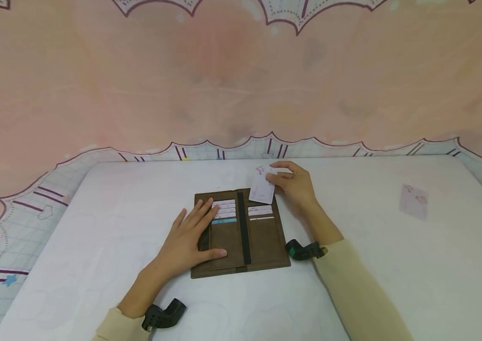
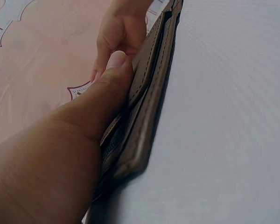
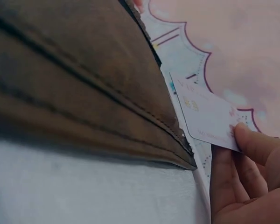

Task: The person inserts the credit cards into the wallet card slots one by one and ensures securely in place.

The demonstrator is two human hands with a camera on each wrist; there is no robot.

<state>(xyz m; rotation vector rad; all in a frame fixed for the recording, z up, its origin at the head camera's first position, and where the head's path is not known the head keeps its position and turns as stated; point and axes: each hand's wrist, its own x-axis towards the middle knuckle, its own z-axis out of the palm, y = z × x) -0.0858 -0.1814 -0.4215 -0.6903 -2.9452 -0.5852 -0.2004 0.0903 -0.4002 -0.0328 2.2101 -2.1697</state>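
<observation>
A brown wallet (image 1: 262, 241) lies unfolded on the white table, a dark band down its middle. White cards (image 1: 224, 208) and a blue-edged one sit in the left-hand slots, and more cards (image 1: 260, 210) in the right-hand slots. My left hand (image 1: 189, 237) rests on the wallet's left side with fingers spread; its thumb (image 2: 116, 63) lies along the lower part. Between thumb and fingers, my right hand (image 1: 298, 187) pinches a white card (image 3: 203, 112) printed with "VIP", a gold chip and pink marks. That card is tilted over the top of the right panel.
A translucent square piece with pinkish marks (image 1: 413, 202) lies at the right of the white table (image 1: 351, 293). Behind the table hangs a peach-coloured patterned cloth (image 1: 223, 94). A black wrist device (image 1: 165, 314) is on each forearm.
</observation>
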